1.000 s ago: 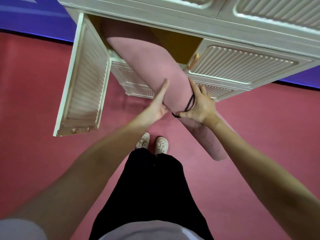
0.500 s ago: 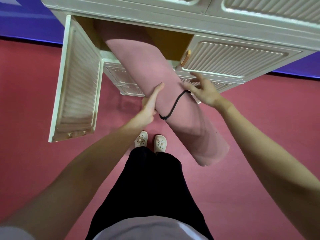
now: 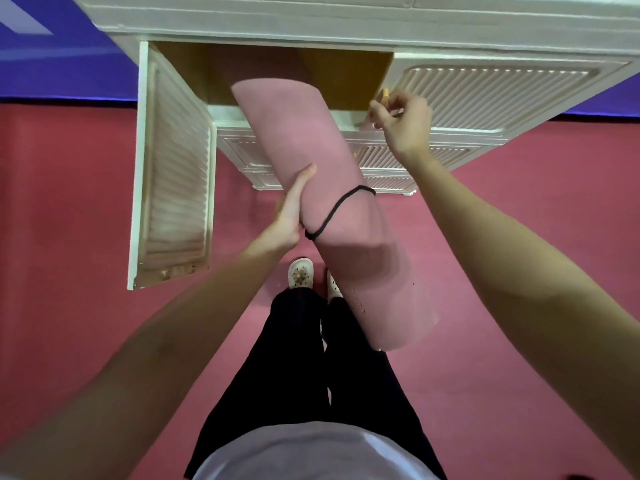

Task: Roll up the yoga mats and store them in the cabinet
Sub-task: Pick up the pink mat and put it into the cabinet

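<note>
A rolled pink yoga mat point(image 3: 322, 174), bound by a black cord point(image 3: 341, 206), leans with its upper end inside the open compartment of the white cabinet point(image 3: 346, 26) and its lower end hanging out over the floor. My left hand point(image 3: 292, 209) grips the roll's left side by the cord. My right hand point(image 3: 401, 119) is off the mat, fingers curled around the wooden knob point(image 3: 382, 96) of the closed right cabinet door point(image 3: 502, 95).
The left cabinet door point(image 3: 173, 168) stands swung open toward me. Lower drawers point(image 3: 398, 168) sit under the compartment. Red carpet point(image 3: 86, 202) covers the floor, a blue wall point(image 3: 52, 64) behind. My feet in white shoes point(image 3: 300, 273) stand just before the cabinet.
My right hand let go of the mat and moved up right to the door knob. The mat's lower end swung nearer to me while my left hand kept holding it.
</note>
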The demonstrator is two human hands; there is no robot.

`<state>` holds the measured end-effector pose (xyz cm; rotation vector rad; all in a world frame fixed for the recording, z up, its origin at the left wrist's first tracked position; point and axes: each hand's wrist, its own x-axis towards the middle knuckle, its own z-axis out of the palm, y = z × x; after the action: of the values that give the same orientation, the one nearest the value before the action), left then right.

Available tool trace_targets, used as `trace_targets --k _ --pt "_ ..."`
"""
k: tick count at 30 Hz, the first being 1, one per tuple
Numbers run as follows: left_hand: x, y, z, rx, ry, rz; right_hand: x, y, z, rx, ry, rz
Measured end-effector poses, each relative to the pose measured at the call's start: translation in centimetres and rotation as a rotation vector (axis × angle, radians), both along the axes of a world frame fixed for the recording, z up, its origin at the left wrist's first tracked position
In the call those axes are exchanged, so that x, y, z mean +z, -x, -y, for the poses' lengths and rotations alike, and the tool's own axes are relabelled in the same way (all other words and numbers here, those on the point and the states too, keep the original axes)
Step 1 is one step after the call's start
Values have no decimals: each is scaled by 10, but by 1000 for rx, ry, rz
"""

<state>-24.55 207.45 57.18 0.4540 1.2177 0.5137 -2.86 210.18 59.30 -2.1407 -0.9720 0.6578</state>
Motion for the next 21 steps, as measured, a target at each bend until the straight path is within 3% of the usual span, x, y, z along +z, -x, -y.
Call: trace_targets --k 5,12,18,21 --pt "9 9 -6 -48 34 21 10 9 33 123 21 148" --pt "26 16 -7 -158 40 20 29 18 156 178 88 168" --pt "39 18 -5 -139 13 76 33 2 247 -50 282 175" --pt "48 11 0 -104 26 97 37 3 277 -206 251 53"
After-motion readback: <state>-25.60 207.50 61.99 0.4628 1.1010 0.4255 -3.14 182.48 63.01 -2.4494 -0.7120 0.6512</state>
